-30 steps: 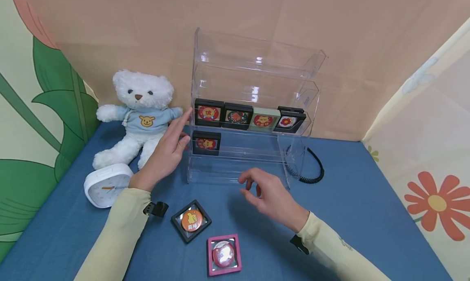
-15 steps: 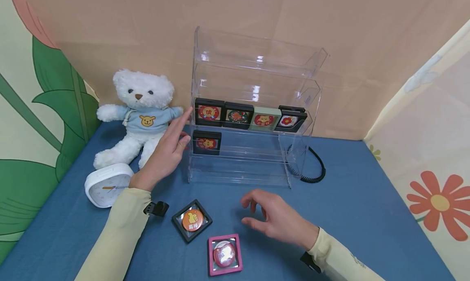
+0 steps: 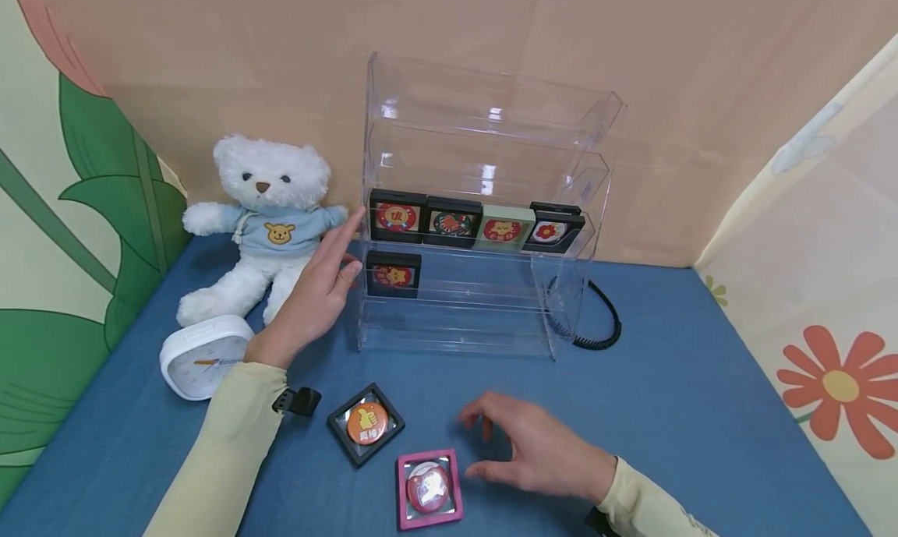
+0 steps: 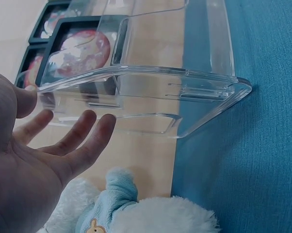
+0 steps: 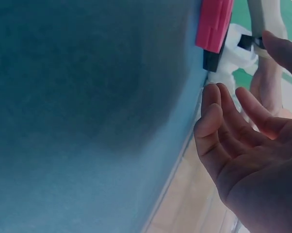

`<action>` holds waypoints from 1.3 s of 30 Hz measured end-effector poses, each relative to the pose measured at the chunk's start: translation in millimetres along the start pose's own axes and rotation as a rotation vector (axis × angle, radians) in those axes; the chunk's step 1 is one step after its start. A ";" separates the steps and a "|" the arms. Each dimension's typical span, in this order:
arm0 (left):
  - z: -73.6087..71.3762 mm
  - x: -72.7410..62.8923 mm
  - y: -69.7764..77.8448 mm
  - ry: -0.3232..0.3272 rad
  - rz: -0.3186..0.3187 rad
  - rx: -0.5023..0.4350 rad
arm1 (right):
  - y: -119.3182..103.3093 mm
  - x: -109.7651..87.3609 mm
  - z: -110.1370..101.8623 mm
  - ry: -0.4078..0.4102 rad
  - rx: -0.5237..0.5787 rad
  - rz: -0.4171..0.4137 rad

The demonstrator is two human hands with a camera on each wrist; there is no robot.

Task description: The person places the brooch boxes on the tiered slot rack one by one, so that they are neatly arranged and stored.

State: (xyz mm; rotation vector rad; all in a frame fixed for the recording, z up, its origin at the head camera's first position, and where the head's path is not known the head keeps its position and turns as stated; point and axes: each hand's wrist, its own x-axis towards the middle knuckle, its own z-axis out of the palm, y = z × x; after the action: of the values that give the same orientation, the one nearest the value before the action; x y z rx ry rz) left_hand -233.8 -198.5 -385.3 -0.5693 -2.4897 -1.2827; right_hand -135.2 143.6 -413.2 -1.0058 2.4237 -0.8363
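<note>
My left hand [image 3: 312, 299] rests its extended fingers against the left side of a clear acrylic display rack [image 3: 484, 319]. In the left wrist view those fingers [image 4: 90, 145] lie along the rack's side panel. My right hand [image 3: 536, 447], empty with fingers loosely bent, hovers over the cloth just right of a pink-framed badge case [image 3: 458, 490]. Up and left of that case lies a black-framed case [image 3: 344, 439] with an orange thumbs-up badge [image 3: 367, 423]. One rack tier bears several framed badges, including a pale green one [image 3: 503, 229]; a lone black-framed badge [image 3: 394, 274] stands on the tier below.
A white teddy bear [image 3: 273, 182] in a blue top sits left of the rack, behind a white clock [image 3: 199, 362] close to my left forearm. A black coiled cord [image 3: 603, 338] lies by the rack's right side. Blue cloth [image 3: 701, 397] covers the table.
My right hand has drawn back from in front of the rack, down toward the pink-framed case. My left hand has stayed against the rack's side.
</note>
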 end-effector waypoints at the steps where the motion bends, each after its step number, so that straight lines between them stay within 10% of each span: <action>1: 0.1 0.0 -0.2 0.000 0.000 0.000 | 0.6 -1.2 1.5 -0.008 -0.002 -0.001; 15: 0.8 -1.5 -2.6 0.002 0.005 -0.006 | 7.8 -5.0 20.6 -0.126 -0.007 0.006; 39: 1.3 0.6 -1.6 0.011 0.012 -0.005 | 3.2 -3.4 28.1 -0.103 -0.093 -0.031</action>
State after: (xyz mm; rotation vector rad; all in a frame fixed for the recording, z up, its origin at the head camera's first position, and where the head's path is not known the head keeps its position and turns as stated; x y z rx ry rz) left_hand -235.1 -198.2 -386.9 -0.5768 -2.4712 -1.2847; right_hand -119.1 137.3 -435.9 -1.0953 2.3838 -0.6693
